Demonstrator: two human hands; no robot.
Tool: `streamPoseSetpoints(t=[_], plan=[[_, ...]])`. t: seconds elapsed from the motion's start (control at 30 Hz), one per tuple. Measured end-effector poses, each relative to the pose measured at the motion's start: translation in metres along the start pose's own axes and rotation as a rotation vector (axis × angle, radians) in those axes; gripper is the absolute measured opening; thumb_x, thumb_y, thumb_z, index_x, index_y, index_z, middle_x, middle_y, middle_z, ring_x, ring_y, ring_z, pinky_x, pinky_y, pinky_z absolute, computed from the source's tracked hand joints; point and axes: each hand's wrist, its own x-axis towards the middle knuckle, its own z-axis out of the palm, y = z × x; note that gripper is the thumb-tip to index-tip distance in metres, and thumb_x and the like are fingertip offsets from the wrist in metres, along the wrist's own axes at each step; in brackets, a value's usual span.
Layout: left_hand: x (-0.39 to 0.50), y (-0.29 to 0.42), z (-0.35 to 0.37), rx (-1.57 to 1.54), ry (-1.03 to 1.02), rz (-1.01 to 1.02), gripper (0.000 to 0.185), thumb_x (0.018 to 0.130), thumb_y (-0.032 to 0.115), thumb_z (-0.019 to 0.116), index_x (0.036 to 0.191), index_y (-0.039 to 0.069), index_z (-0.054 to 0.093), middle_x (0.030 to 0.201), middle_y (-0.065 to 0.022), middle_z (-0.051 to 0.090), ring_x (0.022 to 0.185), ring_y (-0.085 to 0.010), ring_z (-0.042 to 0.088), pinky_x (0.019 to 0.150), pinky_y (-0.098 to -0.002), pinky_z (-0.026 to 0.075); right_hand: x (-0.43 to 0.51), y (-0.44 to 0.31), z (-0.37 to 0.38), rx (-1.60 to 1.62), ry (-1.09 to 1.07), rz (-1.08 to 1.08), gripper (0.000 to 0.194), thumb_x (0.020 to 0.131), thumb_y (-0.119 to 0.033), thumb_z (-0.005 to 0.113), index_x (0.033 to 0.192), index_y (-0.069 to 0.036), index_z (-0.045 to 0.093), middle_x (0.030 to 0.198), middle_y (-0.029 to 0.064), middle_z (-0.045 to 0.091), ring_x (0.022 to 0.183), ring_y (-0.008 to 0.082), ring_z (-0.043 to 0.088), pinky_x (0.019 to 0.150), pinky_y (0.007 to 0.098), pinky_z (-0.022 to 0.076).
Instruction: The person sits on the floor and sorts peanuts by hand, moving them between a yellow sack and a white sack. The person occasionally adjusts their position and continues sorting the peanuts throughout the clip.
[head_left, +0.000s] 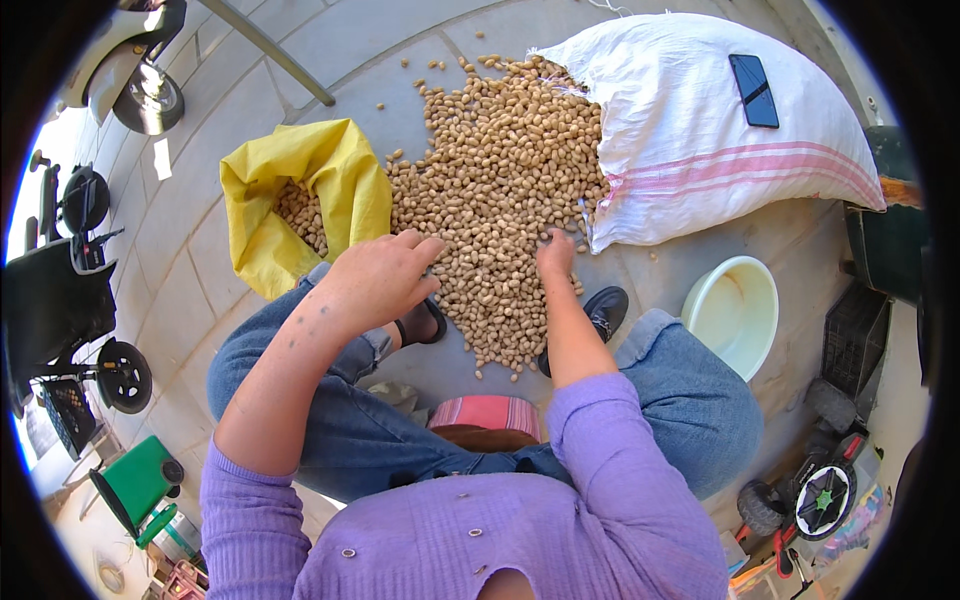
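A broad pile of unshelled peanuts (495, 195) lies on the stone-tiled floor between my feet. My left hand (390, 274) hangs palm down above the pile's left edge, beside a yellow bag (352, 172). Its fingers are bent and its palm is hidden, so anything inside it cannot be seen. Peanuts also show within the bag, whose top edge is rolled outward. At the pile's right side, my right hand (556, 255) reaches down with its fingertips among the peanuts. A large white woven sack (675, 97) with pink stripes lies on its side, its mouth against the pile.
A smartphone (754, 90) rests on the sack. Near my right knee stands a pale plastic basin (731, 319). A metal pole (270, 52) meets the floor beyond the yellow bag. Wheeled vehicles (124, 375) line the left; a black crate (855, 337) is at right.
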Motion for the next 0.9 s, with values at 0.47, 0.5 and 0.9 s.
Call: streamPoseSetpoints(t=[0.47, 0.5, 0.9], plan=[[0.014, 0.038, -0.001, 0.063, 0.155, 0.125, 0.030, 0.089, 0.024, 0.064, 0.111, 0.006, 0.057, 0.100, -0.0111, 0.062, 0.099, -0.0289, 0.064, 0.083, -0.0409, 0.052, 0.060, -0.064, -0.067, -0.624, -0.621, -0.255, 0.029, 0.086, -0.010, 0.063, 0.114, -0.004, 0.070, 0.121, 0.0206, 0.066, 0.108, 0.0378, 0.065, 0.089, 0.0450, 0.0543], [0.013, 0.041, -0.003, 0.061, 0.157, 0.128, 0.029, 0.089, 0.024, 0.064, 0.111, 0.006, 0.057, 0.100, -0.0108, 0.062, 0.099, -0.0287, 0.064, 0.083, -0.0406, 0.052, 0.077, -0.084, -0.090, -0.772, -0.714, -0.421, 0.030, 0.085, -0.008, 0.063, 0.113, -0.004, 0.072, 0.121, 0.0196, 0.067, 0.108, 0.0365, 0.066, 0.090, 0.0437, 0.0547], [-0.033, 0.094, -0.050, 0.011, 0.070, 0.050, 0.037, 0.087, 0.016, 0.066, 0.121, 0.005, 0.059, 0.114, -0.0100, 0.063, 0.103, -0.0289, 0.063, 0.089, -0.0405, 0.051, 0.086, -0.115, -0.125, -0.603, -0.949, -0.859, 0.029, 0.082, -0.002, 0.057, 0.104, -0.009, 0.074, 0.098, 0.0168, 0.073, 0.093, 0.0321, 0.069, 0.083, 0.0407, 0.0553]])
